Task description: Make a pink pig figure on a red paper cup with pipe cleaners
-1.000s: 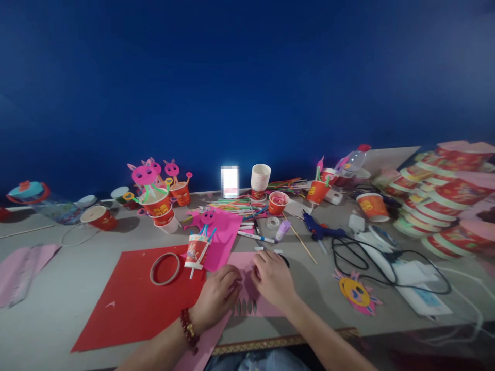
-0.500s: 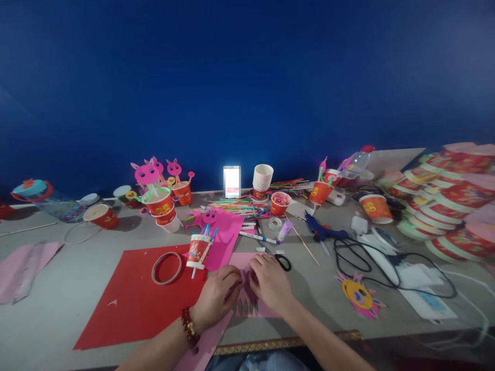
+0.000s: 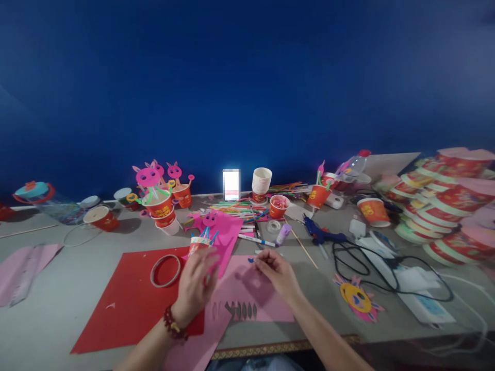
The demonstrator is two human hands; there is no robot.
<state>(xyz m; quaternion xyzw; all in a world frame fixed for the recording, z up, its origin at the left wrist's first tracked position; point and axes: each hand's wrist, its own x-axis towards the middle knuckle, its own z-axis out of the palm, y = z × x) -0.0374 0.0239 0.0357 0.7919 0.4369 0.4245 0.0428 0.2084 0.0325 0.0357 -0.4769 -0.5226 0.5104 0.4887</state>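
Between the fingertips of my right hand point(image 3: 273, 268) is a small dark-blue piece point(image 3: 250, 260), too small to identify for certain. My left hand point(image 3: 199, 278) is raised with loosely parted fingers, slightly blurred, and nothing shows in it. It partly covers a decorated paper cup point(image 3: 199, 243) with blue prongs and a pink animal face point(image 3: 209, 220). Below my right hand lies a light pink sheet point(image 3: 274, 309) with a row of leaf-shaped holes along its near side. Left of it a red sheet point(image 3: 124, 304) carries a roll of tape point(image 3: 152, 281).
A blue glue gun point(image 3: 319, 233) with its black cord point(image 3: 371, 284) lies at right, near a yellow-and-pink paper face point(image 3: 358, 299). Stacked red cup pieces point(image 3: 456, 206) crowd the far right. Markers point(image 3: 257, 240), a purple glue stick point(image 3: 283, 235) and stacked white cups point(image 3: 262, 180) stand behind.
My hands have moved apart from the pink sheet. The left went left and up to the decorated cup; the right now shows the small blue piece. The sheet's holes are more exposed.
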